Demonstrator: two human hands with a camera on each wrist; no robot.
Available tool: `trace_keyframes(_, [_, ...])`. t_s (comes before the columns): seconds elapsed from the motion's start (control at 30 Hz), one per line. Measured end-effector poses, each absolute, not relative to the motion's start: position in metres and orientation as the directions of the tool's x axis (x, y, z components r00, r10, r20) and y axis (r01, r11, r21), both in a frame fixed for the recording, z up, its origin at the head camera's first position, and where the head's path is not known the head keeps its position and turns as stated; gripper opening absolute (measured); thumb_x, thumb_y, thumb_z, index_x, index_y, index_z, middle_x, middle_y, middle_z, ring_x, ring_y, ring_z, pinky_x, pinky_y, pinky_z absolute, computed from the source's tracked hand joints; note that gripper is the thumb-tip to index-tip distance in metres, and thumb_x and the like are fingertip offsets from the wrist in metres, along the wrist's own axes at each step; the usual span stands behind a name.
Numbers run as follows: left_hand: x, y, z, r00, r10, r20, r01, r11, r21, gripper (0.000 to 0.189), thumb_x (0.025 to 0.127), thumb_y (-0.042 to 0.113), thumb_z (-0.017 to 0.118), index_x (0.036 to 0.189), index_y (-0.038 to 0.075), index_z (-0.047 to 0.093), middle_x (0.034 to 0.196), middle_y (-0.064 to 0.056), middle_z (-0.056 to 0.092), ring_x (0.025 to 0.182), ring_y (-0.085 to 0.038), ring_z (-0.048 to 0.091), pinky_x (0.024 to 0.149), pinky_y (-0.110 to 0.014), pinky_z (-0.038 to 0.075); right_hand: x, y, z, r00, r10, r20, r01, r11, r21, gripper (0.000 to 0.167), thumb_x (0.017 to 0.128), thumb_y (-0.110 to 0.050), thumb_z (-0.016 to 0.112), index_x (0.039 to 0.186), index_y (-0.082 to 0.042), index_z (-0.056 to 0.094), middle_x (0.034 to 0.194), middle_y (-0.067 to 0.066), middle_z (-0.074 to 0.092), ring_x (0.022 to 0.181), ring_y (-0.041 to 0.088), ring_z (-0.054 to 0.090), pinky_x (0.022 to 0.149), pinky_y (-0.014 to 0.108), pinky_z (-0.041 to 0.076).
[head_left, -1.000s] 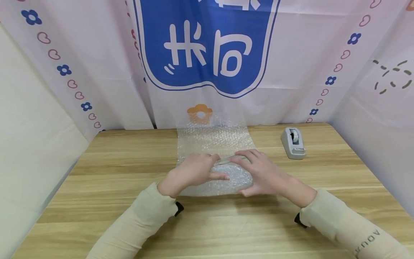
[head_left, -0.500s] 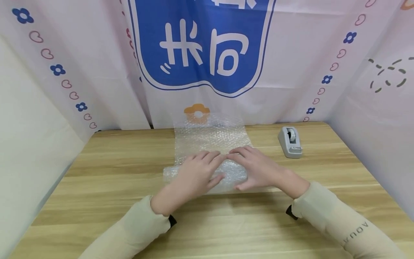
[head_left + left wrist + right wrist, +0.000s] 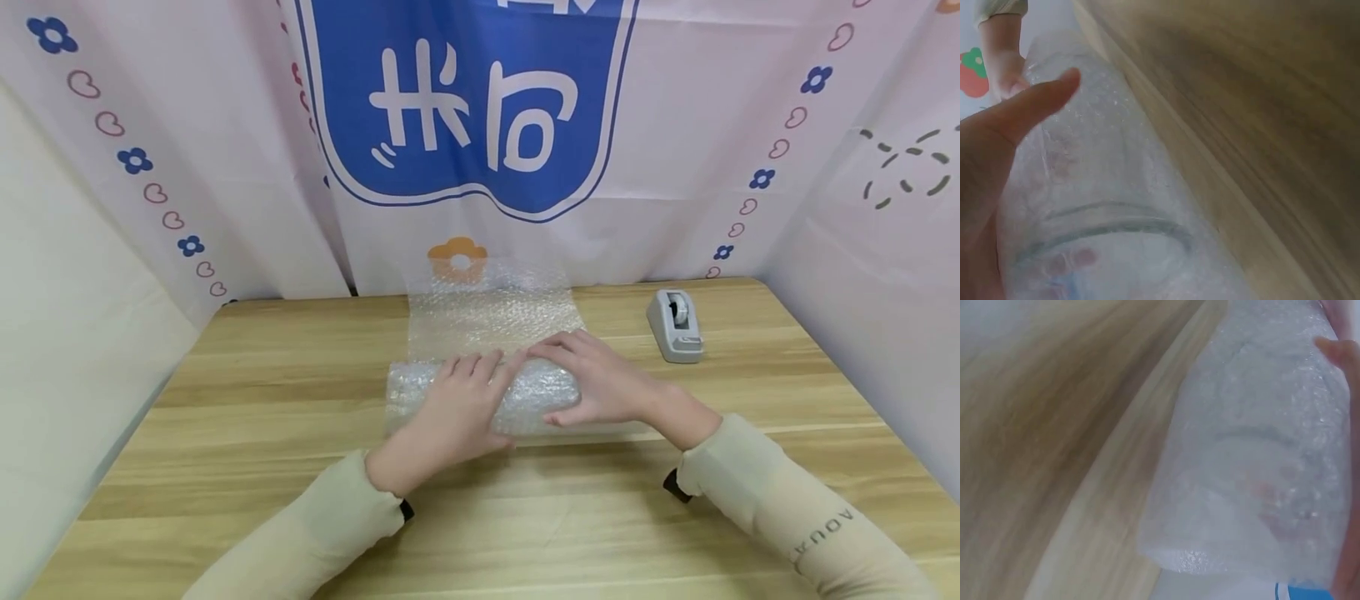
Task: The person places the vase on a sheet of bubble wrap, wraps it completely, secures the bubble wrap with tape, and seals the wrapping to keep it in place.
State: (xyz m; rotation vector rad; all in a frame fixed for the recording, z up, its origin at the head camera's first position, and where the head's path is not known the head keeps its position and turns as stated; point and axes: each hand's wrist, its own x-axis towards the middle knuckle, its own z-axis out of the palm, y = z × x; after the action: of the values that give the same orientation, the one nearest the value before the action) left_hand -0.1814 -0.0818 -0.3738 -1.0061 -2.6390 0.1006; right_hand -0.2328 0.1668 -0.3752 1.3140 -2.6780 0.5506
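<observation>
A sheet of clear bubble wrap (image 3: 491, 321) lies on the table, its near part wound into a roll (image 3: 540, 392). Through the layers in the left wrist view shows the round rim of a clear glass vessel (image 3: 1110, 230); its full shape is hidden. My left hand (image 3: 461, 408) grips the roll left of its middle, fingers over the top and thumb on the near side. On the right part, my right hand (image 3: 611, 383) holds it with fingers bent over the top and thumb at the front. The index fingertips come close together above the roll.
A grey tape dispenser (image 3: 675, 327) with a tape roll stands at the back right of the wooden table (image 3: 285, 400). Behind the table hangs a printed white cloth (image 3: 675, 125), and the far end of the bubble wrap overlaps it in the head view.
The vessel's edge, showing between the hands earlier, is now covered by bubble wrap. The roll has turned over, and the left hand has shifted its hold on it.
</observation>
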Motion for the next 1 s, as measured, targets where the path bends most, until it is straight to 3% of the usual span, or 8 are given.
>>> trace_keyframes(0.2, [-0.186,-0.078,-0.374,-0.743,0.626,0.238,0.590,0.780,-0.209,0.115,0.065,0.065,0.089,0.152,0.006,0.042,0.121,-0.015,0.068,0.105,-0.034,0.068,0.090,-0.046,0.057,-0.232,0.163,-0.373,-0.612,-0.751,0.249,-0.789,0.558,-0.257,0.083,0.078,-0.050,0.081,0.148,-0.014,0.054,0.139,0.012,0.058,0.125,0.031,0.054,0.105,0.053,0.046])
trace_keyframes(0.6, [-0.191,-0.077,-0.372,-0.785,0.600,0.157,0.582,0.800,-0.146,0.110,0.065,0.063,0.090,0.149,0.009,0.046,0.124,-0.014,0.067,0.105,-0.034,0.067,0.082,-0.045,0.058,-0.231,0.165,-0.369,-0.657,-0.737,0.158,-0.742,0.595,-0.309,0.085,0.087,-0.056,0.075,0.153,-0.011,0.047,0.154,0.015,0.047,0.142,0.036,0.042,0.117,0.061,0.029])
trace_keyframes(0.73, [-0.193,-0.075,-0.370,-0.788,0.596,0.154,0.579,0.803,-0.142,0.109,0.064,0.063,0.091,0.149,0.011,0.047,0.121,-0.013,0.067,0.102,-0.032,0.068,0.078,-0.043,0.059,-0.220,0.165,-0.365,-0.633,-0.734,0.247,-0.774,0.611,-0.166,0.087,0.085,-0.056,0.078,0.153,-0.014,0.046,0.158,0.015,0.042,0.142,0.037,0.041,0.111,0.065,0.035])
trace_keyframes(0.9, [-0.194,-0.071,-0.365,-0.800,0.583,0.143,0.564,0.812,-0.149,0.107,0.064,0.063,0.091,0.149,0.013,0.049,0.119,-0.014,0.067,0.100,-0.032,0.068,0.075,-0.042,0.058,-0.204,0.160,-0.365,-0.595,-0.751,0.286,-0.759,0.642,0.107,0.107,0.073,-0.070,0.079,0.156,-0.016,0.040,0.161,0.016,0.037,0.142,0.043,0.039,0.109,0.066,0.037])
trace_keyframes(1.0, [-0.194,-0.070,-0.361,-0.814,0.571,0.110,0.555,0.819,-0.141,0.107,0.065,0.063,0.091,0.150,0.013,0.048,0.122,-0.015,0.067,0.101,-0.032,0.068,0.077,-0.043,0.058,-0.203,0.159,-0.370,-0.613,-0.747,0.257,-0.752,0.651,0.099,0.118,0.067,-0.070,0.084,0.160,-0.017,0.034,0.161,0.019,0.036,0.142,0.044,0.039,0.111,0.065,0.035])
